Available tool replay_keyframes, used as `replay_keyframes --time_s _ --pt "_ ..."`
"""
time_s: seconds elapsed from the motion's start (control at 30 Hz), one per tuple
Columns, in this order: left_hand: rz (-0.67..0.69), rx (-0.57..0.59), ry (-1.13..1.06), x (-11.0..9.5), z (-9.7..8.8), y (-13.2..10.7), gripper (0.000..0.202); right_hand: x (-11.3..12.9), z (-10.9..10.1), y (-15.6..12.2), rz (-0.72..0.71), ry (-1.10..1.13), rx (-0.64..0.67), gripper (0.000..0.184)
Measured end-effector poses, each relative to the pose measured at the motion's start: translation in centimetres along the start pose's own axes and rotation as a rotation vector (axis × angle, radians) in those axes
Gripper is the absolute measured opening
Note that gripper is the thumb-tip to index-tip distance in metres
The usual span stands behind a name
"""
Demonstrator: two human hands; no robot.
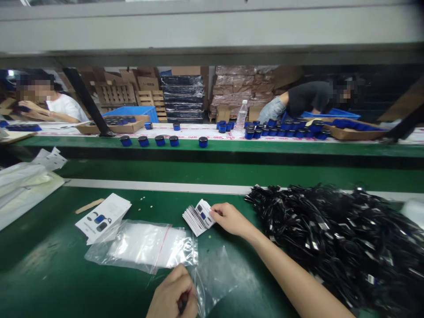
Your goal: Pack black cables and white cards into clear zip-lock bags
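My right hand is at a fanned stack of small printed leaflets, thumb and fingers pinching the edge of the top leaflet. Nearer to me, my left hand is curled closed at the edge of a clear plastic bag, which spreads out to its right. Just beyond the left hand lies a pack of clear zip bags with a red line across it. Larger printed sheets showing pictures of a blue device lie partly under that pack.
A big heap of black cables covers the right of the green table. At left are a white plastic sack and a wooden stick. Blue-and-black round items stand on the raised ledge. Two people are beyond it.
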State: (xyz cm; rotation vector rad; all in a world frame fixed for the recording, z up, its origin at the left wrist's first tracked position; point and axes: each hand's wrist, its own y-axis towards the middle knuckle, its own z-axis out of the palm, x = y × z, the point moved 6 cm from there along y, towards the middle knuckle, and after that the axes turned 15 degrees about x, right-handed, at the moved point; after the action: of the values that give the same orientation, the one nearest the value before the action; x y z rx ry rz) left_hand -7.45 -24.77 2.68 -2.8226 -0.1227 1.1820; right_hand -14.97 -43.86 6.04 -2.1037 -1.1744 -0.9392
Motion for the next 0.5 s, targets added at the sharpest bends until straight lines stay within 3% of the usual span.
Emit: replay_keyframes --time_s 0.17,0.37,0.5 --pt "0.147 -0.114 -0.098 -0.7 -0.6 0.3 0.027 0.5 -1.6 -4.2 0.018 0.099 -0.181 0.021" --pt "0.271 0.051 -0.23 -3.7 -0.1 2.1 0.027 2.3 1.4 -8.9 0.016 0.348 -0.019 0.019" --pt "0.307 0.044 -0.114 -5.1 0.0 2.5 0.021 3.1 2.8 -10.1 0.002 0.257 0.028 0.01"
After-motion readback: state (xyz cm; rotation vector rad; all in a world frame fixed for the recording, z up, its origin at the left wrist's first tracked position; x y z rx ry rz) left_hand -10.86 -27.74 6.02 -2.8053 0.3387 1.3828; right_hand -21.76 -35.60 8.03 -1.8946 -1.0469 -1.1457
